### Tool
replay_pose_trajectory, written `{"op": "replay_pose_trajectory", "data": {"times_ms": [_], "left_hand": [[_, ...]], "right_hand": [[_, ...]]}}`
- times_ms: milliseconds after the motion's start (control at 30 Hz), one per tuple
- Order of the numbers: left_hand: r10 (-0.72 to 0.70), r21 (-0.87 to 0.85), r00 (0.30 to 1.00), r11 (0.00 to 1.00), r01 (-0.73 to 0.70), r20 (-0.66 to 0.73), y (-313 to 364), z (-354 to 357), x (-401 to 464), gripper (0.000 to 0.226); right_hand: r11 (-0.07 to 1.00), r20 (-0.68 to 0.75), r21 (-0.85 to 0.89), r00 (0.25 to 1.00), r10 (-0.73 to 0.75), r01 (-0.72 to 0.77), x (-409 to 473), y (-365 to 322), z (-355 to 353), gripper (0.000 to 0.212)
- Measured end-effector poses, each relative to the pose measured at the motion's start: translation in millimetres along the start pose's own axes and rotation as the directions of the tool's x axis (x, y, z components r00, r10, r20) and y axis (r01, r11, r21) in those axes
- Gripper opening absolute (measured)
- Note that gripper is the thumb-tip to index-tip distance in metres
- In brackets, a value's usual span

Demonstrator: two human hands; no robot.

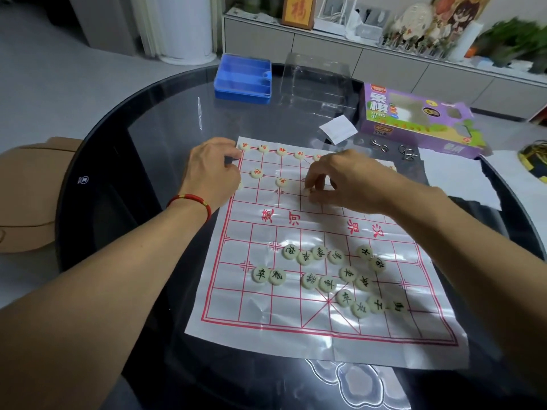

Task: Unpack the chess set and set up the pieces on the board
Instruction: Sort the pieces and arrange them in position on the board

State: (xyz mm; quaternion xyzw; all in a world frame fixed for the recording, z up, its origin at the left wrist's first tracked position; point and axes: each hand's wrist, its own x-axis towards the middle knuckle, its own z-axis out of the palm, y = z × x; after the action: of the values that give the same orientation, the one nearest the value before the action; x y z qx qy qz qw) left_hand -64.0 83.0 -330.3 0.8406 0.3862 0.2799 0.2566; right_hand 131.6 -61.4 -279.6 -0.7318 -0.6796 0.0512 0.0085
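Pinching a red piece [311, 191] in right hand [343, 182], left hand [213, 170] curled at board [296, 321] edge, black pieces [328, 276] lying nearer, toward the body.

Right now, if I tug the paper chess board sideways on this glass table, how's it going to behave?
The board sheet looks thin and creased, so it would probably buckle rather than slide stiffly. The dark table is glossy, so the sheet may slip easily. The loose black-lettered pieces would likely shift or scatter; they lie flat, so rolling seems unlikely.
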Motion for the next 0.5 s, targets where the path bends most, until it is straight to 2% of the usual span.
{"op": "replay_pose_trajectory", "data": {"times_ms": [233,500], "left_hand": [[-0.021,-0.007,1.000,1.000,0.021,-0.003,-3,4,1,0.022],[-0.031,-0.009,1.000,0.999,0.031,-0.001,-5,5,3,0.023]], "right_hand": [[0.999,-0.005,0.034,1.000,0.002,-0.001,-10,16,-10,0.029],[1.000,0.025,0.029,1.000,-0.009,0.009,-12,14,-2,0.027]]}}
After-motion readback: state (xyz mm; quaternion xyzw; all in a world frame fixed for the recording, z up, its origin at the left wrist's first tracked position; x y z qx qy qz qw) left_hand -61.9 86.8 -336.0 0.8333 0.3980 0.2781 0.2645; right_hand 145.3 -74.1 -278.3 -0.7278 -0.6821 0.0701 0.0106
